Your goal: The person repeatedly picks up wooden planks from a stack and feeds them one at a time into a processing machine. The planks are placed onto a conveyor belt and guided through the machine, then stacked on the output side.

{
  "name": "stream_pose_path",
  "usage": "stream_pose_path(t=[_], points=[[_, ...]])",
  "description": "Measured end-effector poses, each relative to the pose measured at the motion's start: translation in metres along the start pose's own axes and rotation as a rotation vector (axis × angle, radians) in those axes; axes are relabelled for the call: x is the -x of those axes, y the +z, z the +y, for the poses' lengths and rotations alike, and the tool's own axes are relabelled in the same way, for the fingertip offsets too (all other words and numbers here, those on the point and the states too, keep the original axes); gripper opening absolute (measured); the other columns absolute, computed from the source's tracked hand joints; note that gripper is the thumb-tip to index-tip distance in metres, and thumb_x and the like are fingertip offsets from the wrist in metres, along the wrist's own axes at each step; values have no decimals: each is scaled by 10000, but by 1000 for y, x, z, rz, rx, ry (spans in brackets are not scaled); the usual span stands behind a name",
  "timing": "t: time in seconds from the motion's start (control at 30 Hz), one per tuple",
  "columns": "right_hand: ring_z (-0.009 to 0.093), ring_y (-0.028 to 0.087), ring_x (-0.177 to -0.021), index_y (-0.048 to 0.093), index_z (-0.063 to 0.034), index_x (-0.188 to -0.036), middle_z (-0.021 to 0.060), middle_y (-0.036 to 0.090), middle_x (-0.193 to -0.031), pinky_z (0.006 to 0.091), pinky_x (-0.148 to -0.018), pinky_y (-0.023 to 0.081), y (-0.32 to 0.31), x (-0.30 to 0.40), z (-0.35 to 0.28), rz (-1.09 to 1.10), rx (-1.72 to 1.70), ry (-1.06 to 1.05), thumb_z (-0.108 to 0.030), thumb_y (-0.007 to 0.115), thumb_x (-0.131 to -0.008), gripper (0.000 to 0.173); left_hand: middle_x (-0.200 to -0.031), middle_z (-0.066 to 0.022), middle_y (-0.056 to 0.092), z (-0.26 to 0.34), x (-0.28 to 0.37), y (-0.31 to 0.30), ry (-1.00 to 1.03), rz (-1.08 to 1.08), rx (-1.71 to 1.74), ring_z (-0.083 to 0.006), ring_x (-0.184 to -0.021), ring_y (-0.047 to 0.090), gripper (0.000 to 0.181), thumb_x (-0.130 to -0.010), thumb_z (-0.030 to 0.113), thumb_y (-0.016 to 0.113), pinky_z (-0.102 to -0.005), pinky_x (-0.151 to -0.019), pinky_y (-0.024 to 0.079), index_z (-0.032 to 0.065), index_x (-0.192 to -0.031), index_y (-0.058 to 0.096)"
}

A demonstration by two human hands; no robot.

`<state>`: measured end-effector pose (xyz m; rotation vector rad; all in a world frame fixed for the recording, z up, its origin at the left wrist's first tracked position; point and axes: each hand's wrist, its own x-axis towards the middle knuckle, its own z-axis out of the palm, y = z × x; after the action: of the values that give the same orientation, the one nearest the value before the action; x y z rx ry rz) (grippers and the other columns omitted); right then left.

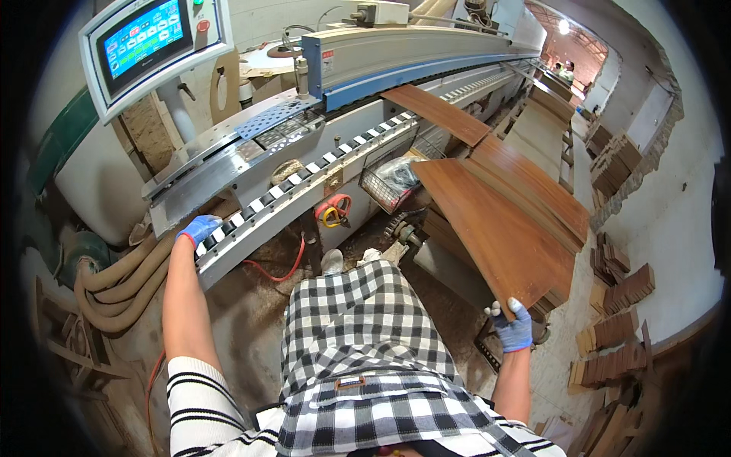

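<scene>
My right hand, in a blue and white work glove, grips the near corner of a brown wood-veneer panel. That panel lies at an angle over a stack of similar panels. On the left, my gloved left hand rests on the near end of a roller rail with black and white rollers; no held object shows there. Another brown panel reaches from the stack side across the rail into the long edge-banding machine, under its blue-edged beam.
A touchscreen control panel stands at upper left. Below the rail are a wire basket and scissors with red and yellow handles. Ribbed hoses curl at left. Stacked boards line the right wall. People are far off.
</scene>
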<state>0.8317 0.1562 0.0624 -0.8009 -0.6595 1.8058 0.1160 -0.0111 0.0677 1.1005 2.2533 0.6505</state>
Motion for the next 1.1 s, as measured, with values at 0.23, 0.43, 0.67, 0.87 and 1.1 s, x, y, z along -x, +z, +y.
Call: stream_pose_path(t=[0.23, 0.43, 0.67, 0.87, 1.1], points=[[249, 621, -673, 482, 2, -1102, 145, 620, -802, 474, -743, 500, 23, 5, 39, -158, -29, 69, -144, 595, -729, 417, -1073, -103, 615, 15, 6, 1, -24, -36, -32, -213, -988, 561, 372, -840, 318, 551, -326, -881, 417, 44, -1087, 598], [235, 607, -663, 511, 41, -1047, 129, 606, -761, 449, -783, 492, 123, -3, 68, -291, 28, 246, -151, 586, -711, 394, -1055, -110, 622, 14, 8, 3, 18, 35, -45, -222, -966, 564, 386, -836, 343, 551, -326, -869, 417, 39, -1067, 605], [210, 621, -722, 522, 44, -1053, 139, 618, -784, 315, -708, 509, 222, -2, 125, -612, 227, 302, -252, 614, -760, 427, -1035, -89, 628, 11, 10, 3, 16, 38, -65, -202, -918, 555, 385, -836, 357, 550, -326, -850, 420, 57, -1069, 614], [124, 564, -559, 572, 31, -990, 82, 604, -686, 211, -492, 429, 264, 6, 154, -837, 452, 499, -322, 560, -821, 392, -939, -108, 633, 23, 14, 4, 69, 48, -147, -218, -847, 555, 370, -833, 377, 530, -349, -798, 434, 62, -1001, 624], [95, 514, -488, 598, 5, -902, 62, 602, -676, 181, -420, 383, 293, 27, 188, -751, 406, 504, -286, 527, -851, 304, -864, -148, 606, 9, 4, 6, 68, 104, -218, -286, -772, 526, 339, -832, 354, 517, -387, -746, 418, 28, -883, 595]])
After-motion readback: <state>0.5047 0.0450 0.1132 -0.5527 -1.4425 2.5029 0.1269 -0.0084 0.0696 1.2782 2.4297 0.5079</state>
